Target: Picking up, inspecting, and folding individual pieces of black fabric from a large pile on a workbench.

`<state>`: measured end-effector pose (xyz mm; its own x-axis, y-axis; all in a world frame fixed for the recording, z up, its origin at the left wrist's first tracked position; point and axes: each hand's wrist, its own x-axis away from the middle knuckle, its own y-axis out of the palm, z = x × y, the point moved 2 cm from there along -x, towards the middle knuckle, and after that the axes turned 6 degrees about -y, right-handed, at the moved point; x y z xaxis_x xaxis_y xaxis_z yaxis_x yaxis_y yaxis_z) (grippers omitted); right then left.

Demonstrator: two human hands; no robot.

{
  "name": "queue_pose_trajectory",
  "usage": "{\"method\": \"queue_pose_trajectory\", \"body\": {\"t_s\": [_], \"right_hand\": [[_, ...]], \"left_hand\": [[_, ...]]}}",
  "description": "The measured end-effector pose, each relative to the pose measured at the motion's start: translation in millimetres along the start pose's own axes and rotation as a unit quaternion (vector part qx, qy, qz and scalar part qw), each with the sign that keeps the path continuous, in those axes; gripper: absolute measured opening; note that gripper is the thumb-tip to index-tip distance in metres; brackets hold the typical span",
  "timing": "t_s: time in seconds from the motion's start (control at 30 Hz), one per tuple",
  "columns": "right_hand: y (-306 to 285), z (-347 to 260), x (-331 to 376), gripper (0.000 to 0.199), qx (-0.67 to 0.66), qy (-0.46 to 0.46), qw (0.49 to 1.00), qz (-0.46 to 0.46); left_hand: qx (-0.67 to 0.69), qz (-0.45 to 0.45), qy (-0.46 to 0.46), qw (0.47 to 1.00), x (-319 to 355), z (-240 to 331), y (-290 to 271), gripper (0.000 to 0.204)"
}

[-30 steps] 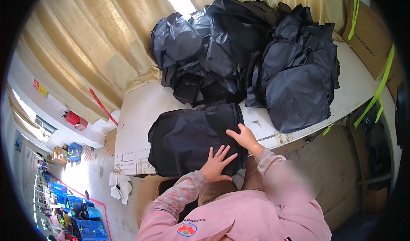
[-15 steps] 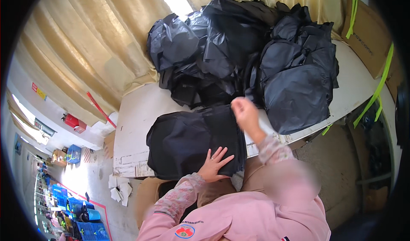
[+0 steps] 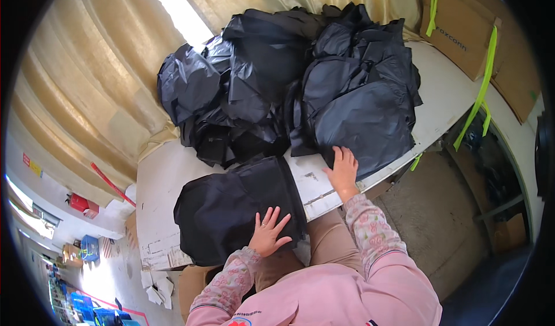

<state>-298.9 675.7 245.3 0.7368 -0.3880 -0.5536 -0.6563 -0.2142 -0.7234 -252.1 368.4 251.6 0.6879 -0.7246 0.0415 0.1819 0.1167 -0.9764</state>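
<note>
My left hand (image 3: 270, 233) lies flat with spread fingers on a neat stack of black sheet-like pieces (image 3: 222, 204), perhaps bags, near the table's front edge. To the right, my right hand (image 3: 343, 173) touches the lower left edge of a second black pile (image 3: 364, 129). Its fingers are stretched out, with the thumb apart, and I see nothing held in them. Behind both hands rises a large crumpled heap of the same thin black material (image 3: 254, 71).
Everything rests on a worn white table (image 3: 156, 176). Yellow curtains (image 3: 87, 77) hang behind it. Cardboard sheets (image 3: 462, 31) with yellow-green straps (image 3: 483, 89) stand at the right. Blue crates (image 3: 87, 306) lie on the floor far left.
My right hand has moved right, from the stack's far right corner to the second pile, and its fingers have opened. My left hand stays on the stack. The view has shifted right.
</note>
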Motion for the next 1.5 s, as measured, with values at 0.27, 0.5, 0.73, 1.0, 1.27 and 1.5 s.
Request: {"method": "queue_pose_trajectory", "body": {"t_s": [0.27,0.5,0.73,1.0,1.27,1.5], "right_hand": [[-6.7,38.7,9.8,0.012,-0.245,-0.047,0.967,-0.052],[-77.0,-12.1,80.3,0.011,-0.543,-0.029,0.785,-0.296],[-86.6,23.8,96.4,0.067,-0.606,0.441,0.612,-0.252],[-121.4,-24.9,20.2,0.077,-0.739,0.278,0.533,-0.305],[-136.2,-15.9,31.9,0.014,-0.35,0.104,0.93,0.045],[-88.2,48.4,147.6,0.054,-0.667,0.518,0.467,-0.263]], "left_hand": [[0.22,-0.035,-0.004,0.975,-22.7,-5.9,-29.8,0.058],[0.638,-0.034,-0.219,0.738,-99.0,42.5,-47.9,0.08],[0.45,0.084,-0.011,0.889,-81.8,98.0,-16.4,0.046],[0.243,-0.063,0.178,0.951,-34.6,146.5,-20.2,0.074],[0.256,-0.046,0.131,0.957,-25.5,135.3,-22.3,0.078],[0.254,-0.072,0.181,0.947,-18.1,145.3,-10.4,0.08]]}}
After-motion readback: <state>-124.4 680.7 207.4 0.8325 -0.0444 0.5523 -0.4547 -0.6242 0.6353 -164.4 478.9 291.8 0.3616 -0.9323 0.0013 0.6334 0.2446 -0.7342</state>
